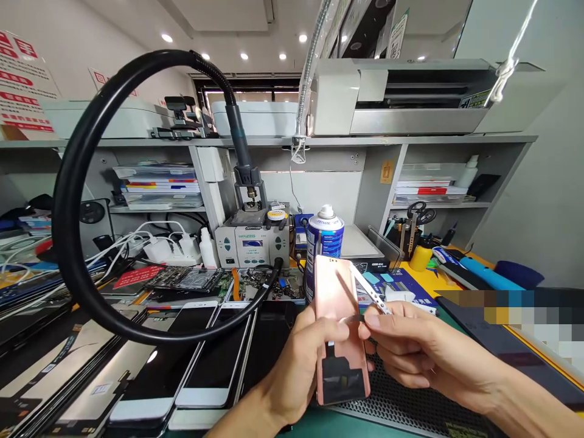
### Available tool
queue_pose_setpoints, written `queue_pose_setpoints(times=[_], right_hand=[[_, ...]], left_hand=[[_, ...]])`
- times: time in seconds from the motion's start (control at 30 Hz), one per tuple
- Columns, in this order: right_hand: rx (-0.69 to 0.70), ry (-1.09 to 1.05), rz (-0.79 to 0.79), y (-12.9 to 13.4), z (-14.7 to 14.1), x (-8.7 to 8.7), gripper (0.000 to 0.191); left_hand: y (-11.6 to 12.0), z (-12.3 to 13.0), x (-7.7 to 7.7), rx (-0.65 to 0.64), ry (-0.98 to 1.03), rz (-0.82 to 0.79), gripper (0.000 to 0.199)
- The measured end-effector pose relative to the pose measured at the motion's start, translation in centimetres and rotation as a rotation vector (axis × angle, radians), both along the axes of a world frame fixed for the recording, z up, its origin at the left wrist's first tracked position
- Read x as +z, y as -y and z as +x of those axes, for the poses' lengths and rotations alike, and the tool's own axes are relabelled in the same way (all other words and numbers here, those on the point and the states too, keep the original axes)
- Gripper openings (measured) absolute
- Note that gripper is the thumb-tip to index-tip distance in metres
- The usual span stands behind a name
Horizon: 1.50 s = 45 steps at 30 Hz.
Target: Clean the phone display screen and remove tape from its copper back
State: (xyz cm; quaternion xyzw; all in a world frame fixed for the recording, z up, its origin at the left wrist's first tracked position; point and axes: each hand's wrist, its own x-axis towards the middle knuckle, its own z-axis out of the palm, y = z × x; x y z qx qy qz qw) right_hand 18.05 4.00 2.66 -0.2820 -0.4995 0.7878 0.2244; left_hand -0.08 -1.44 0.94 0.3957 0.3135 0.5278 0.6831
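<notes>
My left hand (303,359) is closed around a phone screen (335,292), holding it upright with its copper-coloured back facing me. Black film (343,380) covers the lower part of that back. Silver tweezers (367,286) with a row of holes lie in my right hand (410,344), pointing up and left across the screen's right edge. Between my left thumb and right fingertips runs a thin dark strip (353,318); whether it is still attached to the screen is hidden. The fingers behind the screen are mostly out of sight.
A blue spray can (325,234) stands just behind the screen. On the left, a thick black hose (77,158) loops out from a soldering station (250,243). Several phone screens (210,359) cover the bench at left. A perforated black mat (406,401) lies below my hands.
</notes>
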Motion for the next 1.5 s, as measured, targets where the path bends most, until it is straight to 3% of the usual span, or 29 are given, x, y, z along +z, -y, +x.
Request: queue_pose_setpoints(times=[0.2,0.33,0.47,0.57,0.73,0.97,1.1,1.2,1.33,1.5], right_hand=[[0.051,-0.019,0.073,0.1,0.7,-0.4,0.027],[0.044,0.008,0.135,0.4,0.8,-0.3,0.029],[0.008,0.034,0.173,0.4,0.8,-0.4,0.030],[0.003,0.047,0.215,0.3,0.8,-0.6,0.030],[0.005,0.053,0.292,0.3,1.0,-0.8,0.030],[0.029,0.106,0.472,0.7,1.0,-0.7,0.038],[0.029,0.048,0.529,0.1,1.8,-0.8,0.036],[-0.090,-0.040,0.468,-0.8,2.7,-0.5,0.043],[-0.404,-0.162,0.311,-1.9,3.0,0.5,0.044],[-0.644,-0.090,0.389,-2.9,2.2,0.7,0.044]], left_hand=[[0.2,-0.4,0.5,-0.008,-0.078,0.001,0.038],[0.1,-0.4,1.1,0.039,-0.112,0.138,0.041],[0.1,-0.1,1.2,0.117,-0.153,0.270,0.064],[0.4,0.1,0.9,0.162,-0.177,0.282,0.077],[1.0,0.0,0.5,0.221,-0.368,0.300,0.067],[1.0,0.0,0.3,0.143,-0.509,0.368,0.035],[0.7,-0.1,-0.1,0.141,-0.565,0.484,0.032],[0.7,0.0,-0.3,0.057,-0.540,0.481,0.036],[0.7,0.6,-0.6,0.050,-0.586,0.413,0.035],[0.4,1.6,-1.3,-0.033,-0.449,0.283,0.034]])
